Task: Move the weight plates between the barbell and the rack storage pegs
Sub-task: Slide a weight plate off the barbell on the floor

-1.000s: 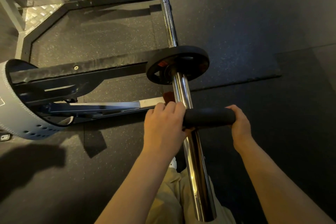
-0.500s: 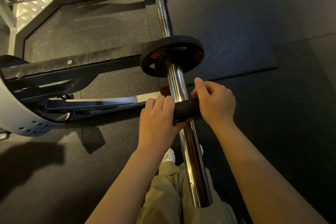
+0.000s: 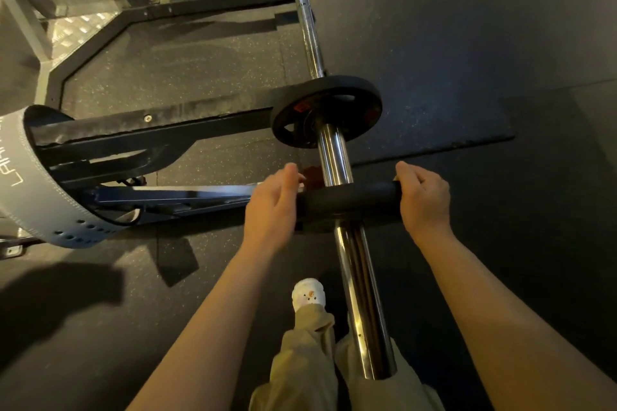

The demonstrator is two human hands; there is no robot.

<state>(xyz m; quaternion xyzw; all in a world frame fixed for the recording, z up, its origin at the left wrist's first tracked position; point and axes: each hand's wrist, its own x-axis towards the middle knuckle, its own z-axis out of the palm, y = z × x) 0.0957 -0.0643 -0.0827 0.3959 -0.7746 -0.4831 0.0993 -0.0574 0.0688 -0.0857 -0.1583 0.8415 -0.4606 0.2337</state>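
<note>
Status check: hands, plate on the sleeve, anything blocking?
Left hand and right hand on edges of a black round weight plate on the chrome barbell sleeve. Second black plate seated further in. Sleeve end unobstructed.
</note>
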